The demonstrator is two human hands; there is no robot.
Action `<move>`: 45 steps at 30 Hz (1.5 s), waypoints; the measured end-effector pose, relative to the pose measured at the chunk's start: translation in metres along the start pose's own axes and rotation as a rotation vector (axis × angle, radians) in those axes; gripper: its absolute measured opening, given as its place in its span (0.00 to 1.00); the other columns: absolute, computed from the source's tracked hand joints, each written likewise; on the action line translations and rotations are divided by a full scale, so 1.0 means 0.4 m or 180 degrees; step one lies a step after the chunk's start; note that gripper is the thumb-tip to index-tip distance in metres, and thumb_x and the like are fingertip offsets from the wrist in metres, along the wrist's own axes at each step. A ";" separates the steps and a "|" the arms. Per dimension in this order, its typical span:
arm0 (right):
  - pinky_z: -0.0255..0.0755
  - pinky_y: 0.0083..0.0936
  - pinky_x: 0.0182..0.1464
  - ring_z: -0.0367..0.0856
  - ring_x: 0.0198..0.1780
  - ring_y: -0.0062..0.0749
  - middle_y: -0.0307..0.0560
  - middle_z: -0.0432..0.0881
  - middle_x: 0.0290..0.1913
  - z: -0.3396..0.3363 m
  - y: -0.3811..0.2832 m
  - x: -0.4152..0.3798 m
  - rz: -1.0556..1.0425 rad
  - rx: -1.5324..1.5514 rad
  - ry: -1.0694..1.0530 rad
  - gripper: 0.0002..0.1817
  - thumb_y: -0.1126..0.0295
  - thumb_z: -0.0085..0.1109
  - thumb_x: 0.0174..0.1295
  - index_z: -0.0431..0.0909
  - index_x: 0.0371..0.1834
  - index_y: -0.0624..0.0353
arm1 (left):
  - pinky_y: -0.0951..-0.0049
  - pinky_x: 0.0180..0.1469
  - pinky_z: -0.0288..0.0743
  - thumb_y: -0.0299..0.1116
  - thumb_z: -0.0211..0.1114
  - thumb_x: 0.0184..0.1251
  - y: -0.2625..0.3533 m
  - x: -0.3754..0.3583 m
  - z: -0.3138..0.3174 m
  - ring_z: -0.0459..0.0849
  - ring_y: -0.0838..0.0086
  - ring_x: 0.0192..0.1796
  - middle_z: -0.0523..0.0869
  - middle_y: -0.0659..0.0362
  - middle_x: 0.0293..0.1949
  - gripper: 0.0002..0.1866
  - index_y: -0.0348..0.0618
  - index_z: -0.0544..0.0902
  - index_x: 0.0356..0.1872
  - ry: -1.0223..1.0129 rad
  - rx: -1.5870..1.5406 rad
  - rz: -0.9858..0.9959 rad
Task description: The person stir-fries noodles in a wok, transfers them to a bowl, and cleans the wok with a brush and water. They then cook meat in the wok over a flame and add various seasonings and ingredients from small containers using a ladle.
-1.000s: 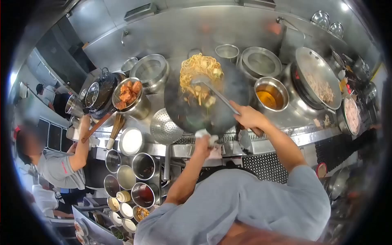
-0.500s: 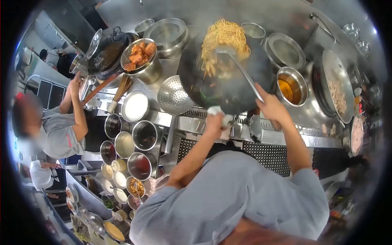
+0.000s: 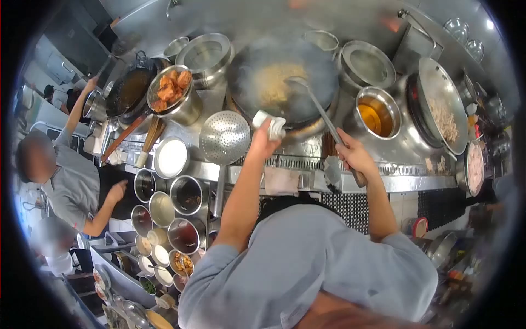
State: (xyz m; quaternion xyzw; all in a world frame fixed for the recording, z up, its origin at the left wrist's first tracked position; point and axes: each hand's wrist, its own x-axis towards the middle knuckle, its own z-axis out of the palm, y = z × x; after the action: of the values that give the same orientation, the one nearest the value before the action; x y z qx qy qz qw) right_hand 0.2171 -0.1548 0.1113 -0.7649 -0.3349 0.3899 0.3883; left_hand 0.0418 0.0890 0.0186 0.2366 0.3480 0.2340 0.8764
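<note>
My left hand (image 3: 265, 141) is closed round a folded white cloth (image 3: 269, 124) at the near left rim of a large dark wok (image 3: 241, 82). My right hand (image 3: 357, 156) grips the handle end of a long metal ladle (image 3: 322, 108). The ladle's head reaches into the wok beside the noodles (image 3: 276, 82), which lie in the middle, blurred by steam. Left of my left hand rests a perforated strainer (image 3: 224, 137). A steel pot of orange-brown liquid (image 3: 375, 113) stands to the right of the ladle.
At the left are a pot topped with fried chunks (image 3: 171, 90), a bamboo brush (image 3: 150, 142) and several sauce containers (image 3: 186, 236). A tilted wok with shredded food (image 3: 441, 118) stands right. A co-worker (image 3: 76, 181) works at the left beside another dark wok (image 3: 131, 90).
The noodles, tossed high above the wok before, have dropped back into it. My left hand and the wok have shifted up and left. The co-worker's arms have moved apart.
</note>
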 end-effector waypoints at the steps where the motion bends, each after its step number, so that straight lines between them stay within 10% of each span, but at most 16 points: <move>1: 0.65 0.22 0.18 0.68 0.14 0.22 0.40 0.72 0.21 -0.002 -0.003 0.017 0.0023 0.0649 0.0068 0.31 0.67 0.52 0.67 0.58 0.74 0.51 | 0.77 0.23 0.66 0.47 0.57 0.70 -0.013 -0.042 -0.029 0.80 0.75 0.31 0.83 0.62 0.35 0.14 0.51 0.77 0.47 -0.0302 -0.0050 -0.0101; 13: 0.62 0.24 0.17 0.65 0.13 0.22 0.38 0.68 0.18 0.064 -0.133 0.392 0.0309 0.1409 -0.0673 0.34 0.65 0.49 0.69 0.48 0.77 0.49 | 0.70 0.30 0.74 0.51 0.56 0.71 -0.110 -0.312 -0.168 0.83 0.72 0.40 0.84 0.61 0.42 0.22 0.48 0.73 0.56 0.0279 -0.0109 0.0179; 19: 0.73 0.30 0.26 0.79 0.24 0.34 0.49 0.77 0.24 0.007 0.029 0.186 -0.1525 -0.1669 -0.0830 0.37 0.68 0.51 0.63 0.51 0.76 0.33 | 0.77 0.25 0.76 0.62 0.45 0.71 -0.114 -0.351 -0.270 0.86 0.67 0.38 0.84 0.50 0.47 0.31 0.44 0.72 0.57 -0.0448 -0.0390 0.0498; 24: 0.77 0.44 0.42 0.82 0.35 0.54 0.60 0.83 0.37 -0.166 0.010 0.036 -0.1030 -0.3741 -0.0104 0.40 0.70 0.53 0.59 0.52 0.75 0.32 | 0.76 0.25 0.76 0.67 0.36 0.70 -0.092 -0.302 -0.181 0.86 0.65 0.39 0.85 0.51 0.47 0.36 0.45 0.72 0.58 -0.0241 -0.0380 0.0181; 28: 0.77 0.43 0.36 0.83 0.32 0.52 0.61 0.83 0.38 -0.151 0.042 -0.050 -0.0717 -0.2708 0.0107 0.38 0.69 0.51 0.62 0.49 0.76 0.30 | 0.72 0.30 0.78 0.67 0.35 0.70 -0.081 -0.231 -0.100 0.86 0.64 0.40 0.85 0.53 0.46 0.36 0.47 0.73 0.56 -0.0334 -0.0220 -0.0006; 32: 0.66 0.21 0.21 0.69 0.18 0.19 0.37 0.73 0.23 -0.102 -0.016 -0.135 0.0282 -0.0435 0.0054 0.37 0.73 0.54 0.62 0.54 0.76 0.45 | 0.76 0.29 0.79 0.65 0.33 0.72 -0.085 -0.189 -0.047 0.86 0.67 0.38 0.86 0.53 0.42 0.37 0.43 0.75 0.54 -0.0430 -0.0058 -0.0009; 36: 0.62 0.18 0.17 0.66 0.15 0.18 0.35 0.68 0.20 -0.114 -0.070 -0.235 0.0268 0.0611 -0.0315 0.34 0.73 0.53 0.63 0.56 0.75 0.55 | 0.74 0.29 0.79 0.65 0.33 0.72 -0.065 -0.149 -0.017 0.85 0.67 0.37 0.86 0.55 0.41 0.36 0.43 0.76 0.53 -0.0382 -0.0113 -0.0085; 41: 0.63 0.18 0.16 0.67 0.14 0.18 0.36 0.69 0.20 -0.137 -0.094 -0.226 0.0475 0.0692 -0.0918 0.33 0.72 0.53 0.64 0.57 0.74 0.56 | 0.71 0.26 0.78 0.42 0.58 0.67 -0.042 0.107 -0.024 0.84 0.67 0.35 0.81 0.58 0.33 0.12 0.48 0.74 0.43 0.0359 0.0081 0.0033; 45: 0.62 0.17 0.16 0.67 0.15 0.18 0.36 0.69 0.20 -0.066 -0.101 -0.156 0.0100 0.0031 -0.0962 0.33 0.71 0.52 0.66 0.56 0.75 0.54 | 0.73 0.20 0.75 0.32 0.59 0.59 -0.058 0.058 0.016 0.83 0.68 0.30 0.80 0.58 0.31 0.11 0.47 0.74 0.43 0.0710 0.0272 0.0174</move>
State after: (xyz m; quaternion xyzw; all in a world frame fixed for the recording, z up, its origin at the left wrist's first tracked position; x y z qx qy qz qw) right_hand 0.2019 -0.1954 0.1771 -0.7007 -0.3757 0.5082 0.3310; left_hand 0.0671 0.0828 -0.0023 0.2556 0.4465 0.2676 0.8146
